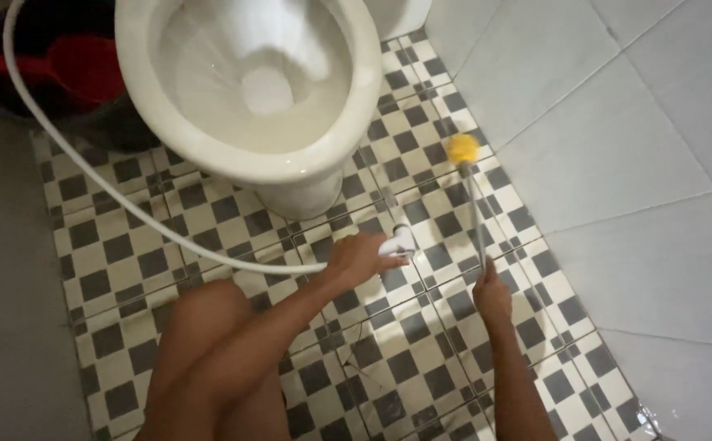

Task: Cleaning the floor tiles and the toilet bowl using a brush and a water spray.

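Note:
My left hand (pixel 358 258) grips a white hand sprayer (pixel 399 242) low over the checkered floor, just in front of the toilet base. Its white hose (pixel 102 184) curves away to the upper left. My right hand (pixel 491 294) holds the thin handle of a toilet brush (pixel 475 214), whose yellow head (pixel 462 149) rests on the floor tiles near the wall, to the right of the toilet. The white toilet bowl (pixel 209 151) stands open above both hands.
A dark bucket (pixel 119 122) with a red scoop (pixel 82 65) inside sits left of the toilet. White wall tiles (pixel 617 163) rise on the right. My bare knee (pixel 200 327) is at the lower left. The grey-and-white checkered floor (pixel 421 359) looks wet.

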